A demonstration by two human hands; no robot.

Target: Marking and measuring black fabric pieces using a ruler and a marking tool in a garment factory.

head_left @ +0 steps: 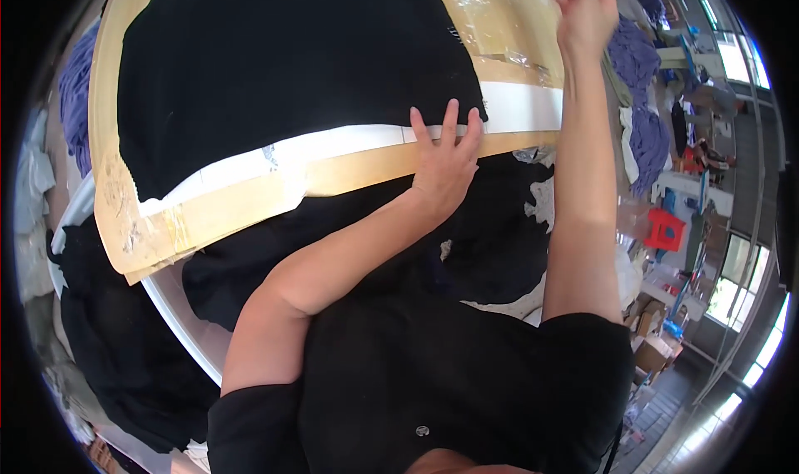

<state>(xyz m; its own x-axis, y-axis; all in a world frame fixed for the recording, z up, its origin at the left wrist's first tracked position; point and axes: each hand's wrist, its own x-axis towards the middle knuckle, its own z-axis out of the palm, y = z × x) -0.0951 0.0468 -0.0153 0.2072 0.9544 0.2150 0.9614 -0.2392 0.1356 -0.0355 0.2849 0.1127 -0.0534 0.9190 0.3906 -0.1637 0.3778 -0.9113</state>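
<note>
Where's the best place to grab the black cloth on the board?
Probably its near hem, beside the left hand pinning it. The black cloth lies flat on the board, so only that edge over the white strip offers a pinch; come from the near side. Right hand is raised.

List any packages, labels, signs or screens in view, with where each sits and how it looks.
No labels, signs or screens can be made out.
Cardboard boxes: brown, stacked on the floor at lower right, small and blurred.
Red crate-like box: right of the right arm, square, red.
Clear plastic wrap: crinkled, on the tan board near the right hand.
Left hand: flat on the black cloth edge, touching no packaging.
</note>
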